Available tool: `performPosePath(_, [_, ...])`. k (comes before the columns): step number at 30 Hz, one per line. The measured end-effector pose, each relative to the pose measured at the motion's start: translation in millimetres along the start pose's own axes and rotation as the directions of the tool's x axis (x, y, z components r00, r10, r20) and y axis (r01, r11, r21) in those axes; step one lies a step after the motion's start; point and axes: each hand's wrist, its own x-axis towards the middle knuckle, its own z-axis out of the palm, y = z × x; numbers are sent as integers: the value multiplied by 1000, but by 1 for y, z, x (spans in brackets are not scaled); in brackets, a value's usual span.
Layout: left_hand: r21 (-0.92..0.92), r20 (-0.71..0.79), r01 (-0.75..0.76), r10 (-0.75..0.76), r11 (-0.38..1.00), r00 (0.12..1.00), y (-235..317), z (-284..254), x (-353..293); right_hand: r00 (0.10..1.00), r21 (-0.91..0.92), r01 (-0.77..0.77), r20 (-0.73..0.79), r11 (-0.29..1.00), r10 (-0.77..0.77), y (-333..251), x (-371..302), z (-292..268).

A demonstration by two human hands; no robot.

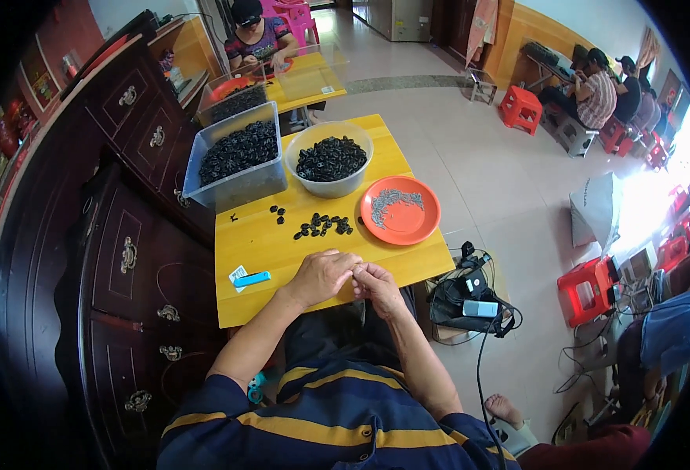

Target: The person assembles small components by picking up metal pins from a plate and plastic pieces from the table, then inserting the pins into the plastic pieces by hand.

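Note:
My left hand [321,278] and my right hand [376,286] meet over the near edge of a yellow table [274,254]. Both are closed, fingertips pinched together; whatever they hold is too small or hidden to make out. Just beyond them lies a loose group of small black oval pieces [325,225], with a few more off to the left. An orange plate [402,233] to the right carries a spread of tiny silvery metal bits [396,202]. Left of my hands, a light blue slim object [252,278] rests on a white label.
Toward the back stand a clear rectangular bin [239,185] and a round translucent tub [329,189], both full of black pieces. A dark wooden cabinet [137,258] borders the left. A black bag with cables [462,301] sits at right. Another person [259,39] works at a table ahead.

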Motion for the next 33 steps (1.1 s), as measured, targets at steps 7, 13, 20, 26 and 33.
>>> performPosePath(7, [-46, -47, 43, -45, 998, 998, 4, -9, -9, 999, -22, 30, 23, 999, -29, -1, 0, 4])
performPosePath(13, [-95, -128, 91, -103, 991, 986, -3, 1, -23, 998, -40, 60, 27, 997, -59, 3, 3, 8])
performPosePath(20, [-326, -189, 258, -330, 910, 925, -13, 18, -33, 963, -264, 266, 31, 927, -267, 12, 11, 18])
performPosePath(26, [-481, -122, 390, -501, 785, 857, -21, 30, -27, 924, -464, 332, -16, 821, -382, 5, 14, 24])
performPosePath(33, [-625, -155, 372, -577, 686, 802, -31, 44, -29, 774, -778, 439, 72, 451, -629, -36, 33, -3])
